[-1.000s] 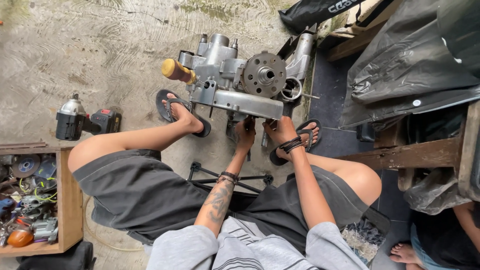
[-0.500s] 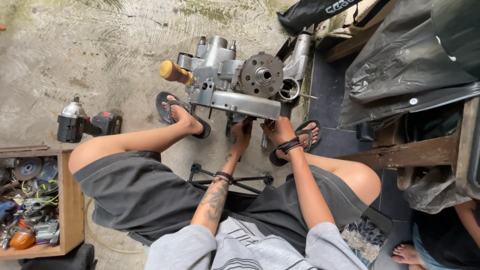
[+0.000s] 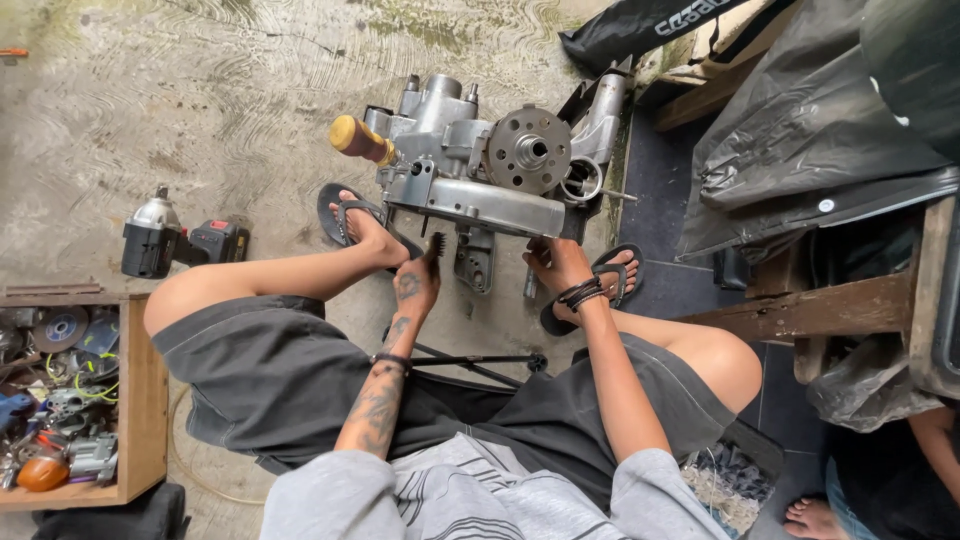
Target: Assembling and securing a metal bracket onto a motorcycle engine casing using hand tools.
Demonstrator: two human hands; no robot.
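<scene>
Left hand: fingers closed around a small dark brush, bristles up against the lower edge of the engine casing.
Right hand: at the underside of the casing, just right of the brush; whether its fingers grip anything cannot be told, since they are partly hidden.
Engine casing: grey cast metal with a round flange, standing on the concrete floor directly ahead of both hands, braced between the sandalled feet.
Yellow-handled tool: sticks out of the casing, above and left of the left fingers.
Cordless driver: on the floor, well left of the left hand.
Wooden box: far left, full of small parts.
Step in hand: seemingly brushing the casing's lower edge clean.
Next move: probably short strokes along that edge, with the right hand steadying the casing.
</scene>
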